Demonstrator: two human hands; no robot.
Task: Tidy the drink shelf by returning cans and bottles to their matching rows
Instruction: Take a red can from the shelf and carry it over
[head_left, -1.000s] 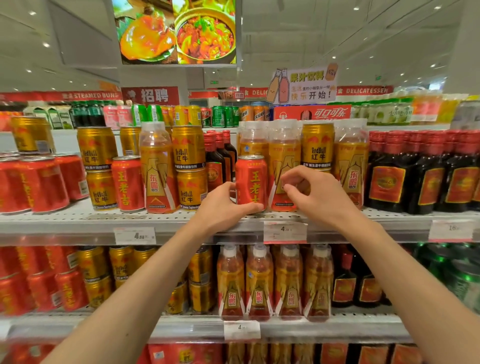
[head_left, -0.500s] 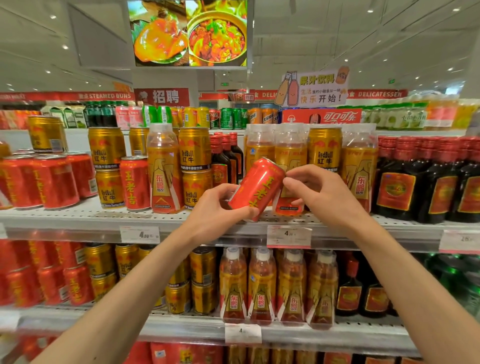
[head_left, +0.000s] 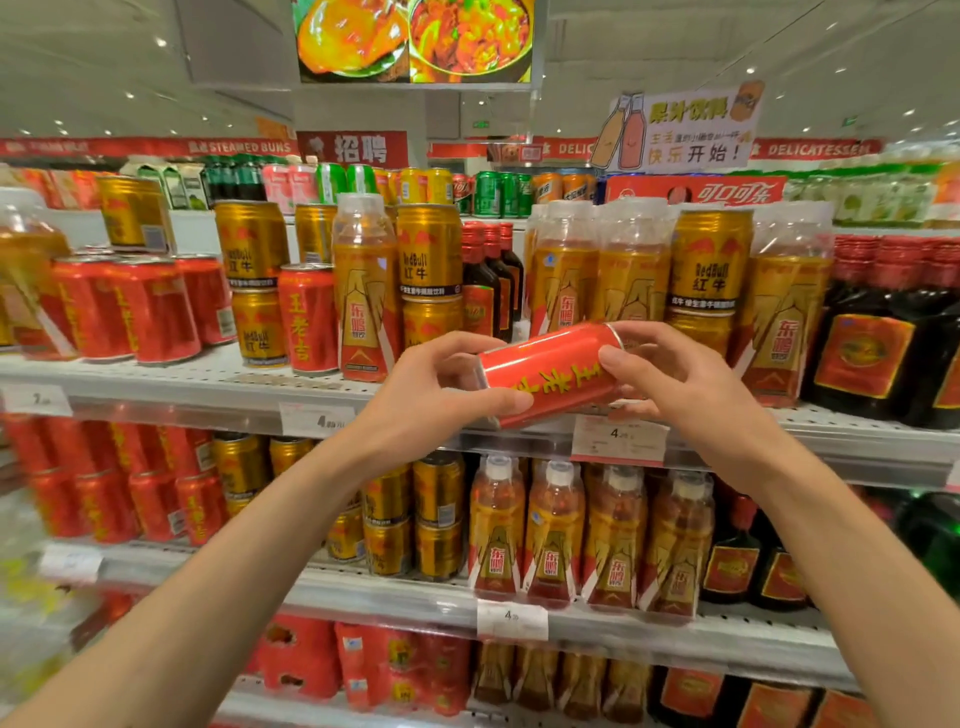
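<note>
A red can (head_left: 550, 371) with yellow characters lies almost on its side in the air in front of the upper shelf (head_left: 208, 382). My left hand (head_left: 441, 400) grips its bottom end. My right hand (head_left: 670, 379) holds its top end with thumb and fingers. More red cans (head_left: 135, 306) of the same kind stand in a row at the shelf's left. One further red can (head_left: 309, 317) stands among gold cans (head_left: 252, 244). Orange bottles (head_left: 566, 270) stand just behind the held can.
A gold can (head_left: 709, 260) stands among the orange bottles, and an orange bottle (head_left: 363, 291) among the gold cans. Dark bottles (head_left: 883, 322) with red caps fill the right. The lower shelf (head_left: 415, 597) holds red cans, gold cans and orange bottles. Price tags (head_left: 618, 439) hang on the shelf edge.
The red can stood upright on the shelf; both hands lifted it off and tipped it toward horizontal. The camera has moved closer to the shelf.
</note>
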